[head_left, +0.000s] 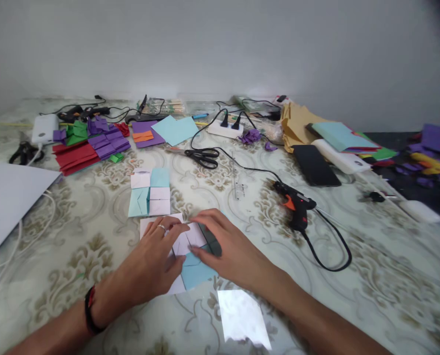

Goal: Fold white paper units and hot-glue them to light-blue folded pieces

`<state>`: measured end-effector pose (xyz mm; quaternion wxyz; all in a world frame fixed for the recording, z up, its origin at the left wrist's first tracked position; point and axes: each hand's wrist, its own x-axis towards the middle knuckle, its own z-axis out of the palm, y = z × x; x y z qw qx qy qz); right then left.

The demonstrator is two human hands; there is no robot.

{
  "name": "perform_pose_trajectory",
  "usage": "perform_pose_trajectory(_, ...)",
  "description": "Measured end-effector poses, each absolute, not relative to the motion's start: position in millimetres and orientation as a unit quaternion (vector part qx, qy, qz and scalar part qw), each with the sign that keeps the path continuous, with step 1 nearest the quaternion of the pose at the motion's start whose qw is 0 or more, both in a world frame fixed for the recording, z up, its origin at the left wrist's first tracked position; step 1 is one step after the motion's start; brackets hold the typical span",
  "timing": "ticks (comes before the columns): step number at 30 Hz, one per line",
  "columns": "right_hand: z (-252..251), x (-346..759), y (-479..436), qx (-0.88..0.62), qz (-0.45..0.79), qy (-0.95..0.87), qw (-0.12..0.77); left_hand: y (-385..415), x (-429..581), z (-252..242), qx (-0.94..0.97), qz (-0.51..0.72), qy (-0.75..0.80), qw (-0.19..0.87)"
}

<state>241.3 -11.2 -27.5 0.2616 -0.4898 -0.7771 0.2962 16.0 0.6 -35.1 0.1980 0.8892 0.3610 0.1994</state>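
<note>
Low in the middle of the table lie folded paper pieces, white and light blue, set against each other. My left hand, with a ring on one finger, rests over them from the left, its fingers bent onto a white folded paper. From the right, my right hand curves its thumb and fingers around the same white paper's edge. The fingertips of both hands almost meet there. Just beyond sits a block of white and light blue folded squares. My palms hide part of the papers underneath.
A black glue gun with its cable lies right, near a phone. Black-handled scissors, a clear ruler and a power strip are farther back. Red folded papers lie left; a large white sheet covers the left edge.
</note>
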Motion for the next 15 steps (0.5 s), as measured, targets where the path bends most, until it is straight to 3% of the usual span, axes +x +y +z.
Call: perform_pose_trajectory(15, -29.4, 241.7, -7.5, -0.475, 0.295, -0.783, 0.271, 1.4, 15.8, -34.3, 0.865, 0.212, 0.384, 0.245)
